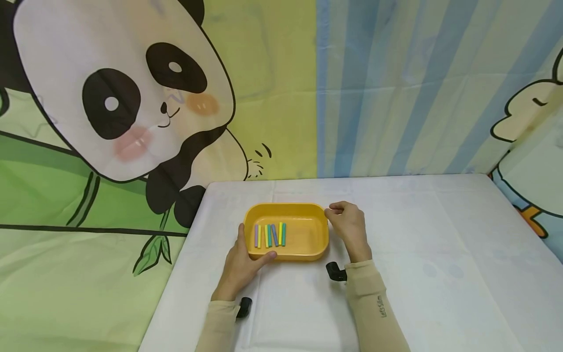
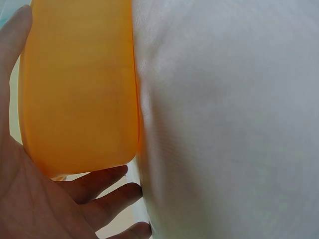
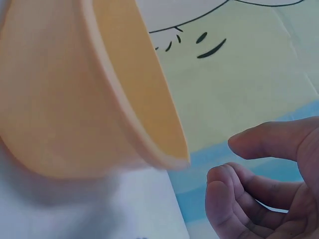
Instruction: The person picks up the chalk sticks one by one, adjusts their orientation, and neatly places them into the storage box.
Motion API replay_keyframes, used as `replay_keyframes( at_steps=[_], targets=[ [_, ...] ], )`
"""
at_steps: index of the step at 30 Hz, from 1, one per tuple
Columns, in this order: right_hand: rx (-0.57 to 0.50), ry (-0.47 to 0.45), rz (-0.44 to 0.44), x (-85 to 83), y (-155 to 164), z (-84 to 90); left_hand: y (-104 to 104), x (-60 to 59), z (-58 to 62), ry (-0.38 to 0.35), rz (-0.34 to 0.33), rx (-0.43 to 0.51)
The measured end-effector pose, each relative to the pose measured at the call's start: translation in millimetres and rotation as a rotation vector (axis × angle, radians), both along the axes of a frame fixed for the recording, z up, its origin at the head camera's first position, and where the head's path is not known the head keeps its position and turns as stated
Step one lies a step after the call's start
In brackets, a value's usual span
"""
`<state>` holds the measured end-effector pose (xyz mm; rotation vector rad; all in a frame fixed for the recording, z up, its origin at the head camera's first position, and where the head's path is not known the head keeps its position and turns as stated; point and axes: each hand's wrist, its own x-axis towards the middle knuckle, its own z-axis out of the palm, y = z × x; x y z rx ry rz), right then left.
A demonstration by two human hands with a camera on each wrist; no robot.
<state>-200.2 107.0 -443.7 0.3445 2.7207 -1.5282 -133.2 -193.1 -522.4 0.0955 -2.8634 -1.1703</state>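
Note:
A shallow yellow-orange plastic tray (image 1: 308,232) with rounded corners rests on the white-covered table. Several short coloured sticks (image 1: 269,235), purple, yellow and teal, lie side by side in its left half. My left hand (image 1: 239,266) holds the tray's left end, the thumb along the front rim and the fingers by the left side; the left wrist view shows those fingers (image 2: 112,204) spread beside the tray wall. Just off the tray's right end is my right hand (image 1: 349,227), its fingers loosely bent. In the right wrist view a gap separates thumb and forefinger, with nothing between them.
A white cloth covers the table (image 1: 440,254), whose far edge meets a printed backdrop (image 1: 281,122) with a panda and blue stripes. Small black devices (image 1: 336,272) sit at both wrists, beside the beige sleeves (image 1: 374,313).

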Motion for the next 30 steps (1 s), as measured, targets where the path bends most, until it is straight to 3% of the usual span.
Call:
replay_keyframes(
  at_steps=[7, 30],
  targets=[
    [0.026, 0.020, -0.040, 2.2, 17, -10.9, 0, 0.3, -0.1, -0.002, -0.002, 0.004],
    [0.055, -0.097, -0.032, 0.6, 41, -55.0, -1, -0.6, -3.3, 0.015, -0.001, 0.007]
  ],
)
